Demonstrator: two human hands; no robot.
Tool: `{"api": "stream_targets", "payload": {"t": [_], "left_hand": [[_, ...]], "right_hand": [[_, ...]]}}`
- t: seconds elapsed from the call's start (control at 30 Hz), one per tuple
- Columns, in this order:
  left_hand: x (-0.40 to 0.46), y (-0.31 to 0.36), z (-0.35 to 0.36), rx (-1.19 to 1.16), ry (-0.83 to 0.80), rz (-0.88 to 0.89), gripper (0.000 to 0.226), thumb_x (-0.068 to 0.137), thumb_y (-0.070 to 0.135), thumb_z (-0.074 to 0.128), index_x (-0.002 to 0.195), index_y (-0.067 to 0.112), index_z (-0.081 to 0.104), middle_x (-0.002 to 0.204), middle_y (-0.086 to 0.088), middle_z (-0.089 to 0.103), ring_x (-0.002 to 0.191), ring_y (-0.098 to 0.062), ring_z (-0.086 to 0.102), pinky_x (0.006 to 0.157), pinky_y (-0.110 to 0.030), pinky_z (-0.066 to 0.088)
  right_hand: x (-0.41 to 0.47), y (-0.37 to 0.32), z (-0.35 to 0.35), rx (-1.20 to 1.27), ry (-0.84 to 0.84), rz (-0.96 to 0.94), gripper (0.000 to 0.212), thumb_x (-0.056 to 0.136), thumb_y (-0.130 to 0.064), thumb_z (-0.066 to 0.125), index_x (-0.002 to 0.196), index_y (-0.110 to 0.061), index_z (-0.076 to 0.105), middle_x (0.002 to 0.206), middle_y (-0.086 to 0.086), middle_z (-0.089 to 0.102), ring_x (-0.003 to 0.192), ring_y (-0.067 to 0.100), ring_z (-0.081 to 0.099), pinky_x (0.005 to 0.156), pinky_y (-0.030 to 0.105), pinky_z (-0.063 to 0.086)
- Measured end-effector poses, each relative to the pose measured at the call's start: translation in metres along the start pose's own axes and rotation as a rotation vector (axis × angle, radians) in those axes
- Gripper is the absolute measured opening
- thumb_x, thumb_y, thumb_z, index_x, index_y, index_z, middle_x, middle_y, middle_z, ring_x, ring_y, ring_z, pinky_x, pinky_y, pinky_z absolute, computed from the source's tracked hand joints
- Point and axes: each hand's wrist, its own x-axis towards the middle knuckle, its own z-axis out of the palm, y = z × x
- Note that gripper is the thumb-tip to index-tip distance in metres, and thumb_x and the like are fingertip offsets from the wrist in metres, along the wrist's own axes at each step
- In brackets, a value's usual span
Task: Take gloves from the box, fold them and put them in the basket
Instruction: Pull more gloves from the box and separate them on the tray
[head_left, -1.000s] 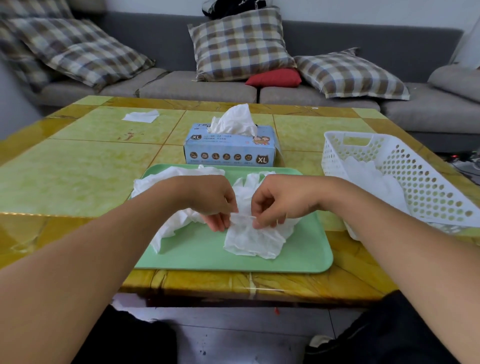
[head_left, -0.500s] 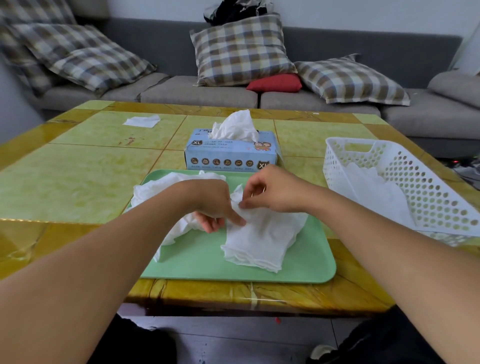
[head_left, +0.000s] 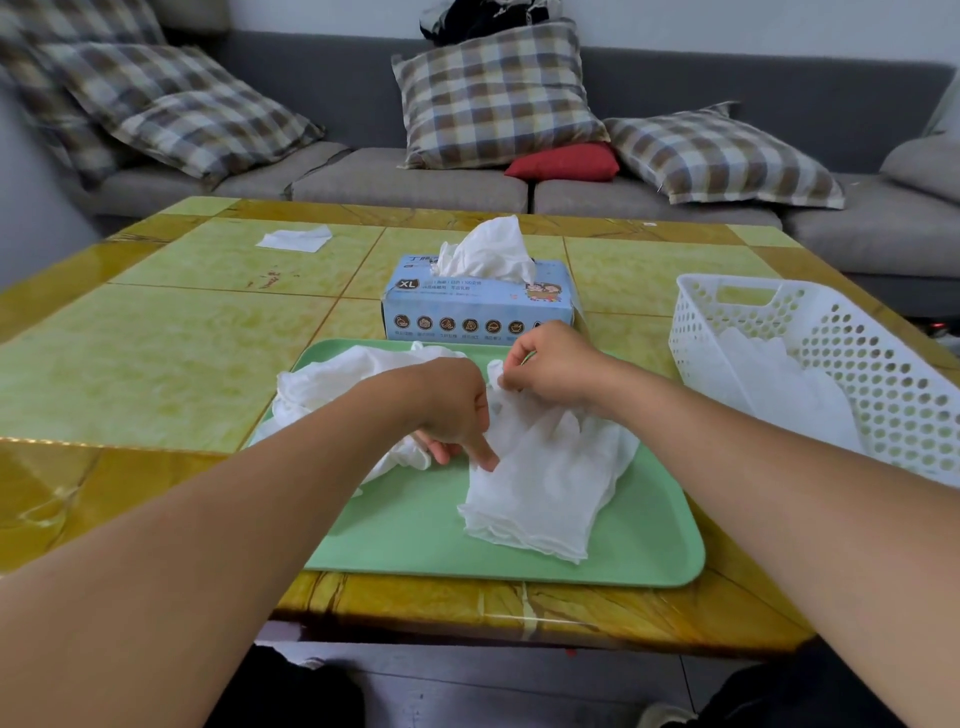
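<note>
White, thin glove (head_left: 545, 478) lies on the green tray (head_left: 649, 551), now spread longer than a second ago: right hand (head_left: 550, 364) pinches its far end, lifted back; left hand (head_left: 457, 415) presses a fingertip on its edge. Folding seems underway, the basket (head_left: 737, 296) waiting.

The table top (head_left: 156, 364) is glossy tile, the tray (head_left: 415, 535) smooth matt plastic — the gloves (head_left: 545, 483) thin, crinkled film.
</note>
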Motion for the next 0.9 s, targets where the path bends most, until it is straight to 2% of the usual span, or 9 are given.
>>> {"api": "stream_targets", "payload": {"t": [0.2,0.3,0.33,0.43,0.53,0.63,0.73,0.8,0.9], "left_hand": [[-0.006,0.006,0.002,0.052,0.015,-0.013,0.091,0.073,0.029,0.090,0.143,0.006,0.035,0.103,-0.017,0.068,0.074,-0.031,0.074,0.061,-0.034,0.062],[-0.006,0.003,0.003,0.077,0.052,0.055,0.111,0.070,0.031,0.091,0.149,0.016,0.014,0.100,-0.009,0.064,0.075,-0.027,0.070,0.069,-0.039,0.062],[-0.005,0.001,0.001,0.112,0.069,0.092,0.112,0.069,0.034,0.092,0.150,0.022,0.016,0.103,-0.004,0.060,0.082,-0.025,0.069,0.074,-0.039,0.061],[-0.006,-0.004,-0.002,0.222,0.097,0.160,0.105,0.067,0.053,0.087,0.151,0.037,0.025,0.131,-0.002,0.045,0.117,-0.025,0.056,0.101,-0.044,0.049],[-0.008,-0.004,0.000,0.266,0.063,0.153,0.091,0.070,0.069,0.076,0.147,0.041,0.036,0.135,0.000,0.038,0.121,-0.023,0.050,0.107,-0.041,0.043],[-0.006,-0.005,0.003,0.328,0.058,0.158,0.097,0.068,0.065,0.080,0.149,0.036,0.036,0.135,0.001,0.036,0.119,-0.023,0.049,0.107,-0.042,0.044],[-0.007,-0.005,0.003,0.375,0.057,0.144,0.104,0.066,0.062,0.084,0.151,0.032,0.032,0.138,0.001,0.035,0.121,-0.024,0.049,0.106,-0.043,0.044],[-0.008,-0.006,0.002,0.395,0.049,0.135,0.106,0.067,0.062,0.083,0.152,0.030,0.031,0.141,0.000,0.034,0.124,-0.025,0.048,0.107,-0.044,0.043],[-0.009,-0.006,0.001,0.412,0.041,0.135,0.104,0.069,0.062,0.082,0.153,0.029,0.030,0.142,0.000,0.032,0.125,-0.025,0.047,0.108,-0.044,0.042]], "right_hand": [[0.010,0.002,0.010,0.075,0.105,-0.018,0.028,0.078,-0.023,0.086,0.096,-0.016,0.065,0.085,0.000,0.071,0.078,0.015,0.067,0.070,0.027,0.050],[0.014,-0.004,-0.008,0.000,0.353,-0.064,0.007,0.090,-0.011,0.067,0.092,-0.019,0.067,0.082,-0.003,0.063,0.078,0.015,0.062,0.068,0.027,0.047],[0.014,-0.005,-0.017,-0.040,0.394,-0.067,0.018,0.091,-0.005,0.058,0.092,-0.020,0.068,0.088,-0.001,0.064,0.083,0.018,0.063,0.068,0.027,0.046],[0.004,-0.006,-0.033,-0.314,0.140,-0.043,0.031,0.091,-0.003,0.053,0.106,-0.021,0.074,0.107,-0.003,0.058,0.096,0.020,0.059,0.076,0.026,0.045],[-0.006,0.002,-0.031,-0.438,-0.122,-0.004,0.032,0.083,-0.018,0.075,0.113,-0.026,0.073,0.109,-0.007,0.056,0.101,0.017,0.061,0.081,0.029,0.049],[-0.004,0.007,-0.030,-0.429,-0.077,-0.057,0.022,0.077,-0.021,0.083,0.097,-0.028,0.077,0.104,-0.003,0.067,0.098,0.017,0.066,0.082,0.032,0.055],[-0.002,0.009,-0.032,-0.447,-0.023,-0.127,0.013,0.084,-0.013,0.075,0.086,-0.025,0.079,0.096,-0.007,0.070,0.096,0.013,0.066,0.070,0.023,0.048],[0.000,0.009,-0.032,-0.429,-0.011,-0.150,0.017,0.087,-0.008,0.068,0.090,-0.021,0.079,0.094,-0.006,0.071,0.095,0.014,0.067,0.065,0.018,0.046],[-0.001,0.005,-0.041,-0.344,-0.093,-0.111,0.020,0.086,-0.013,0.070,0.103,-0.023,0.075,0.106,-0.005,0.067,0.100,0.014,0.065,0.077,0.023,0.050]]}}
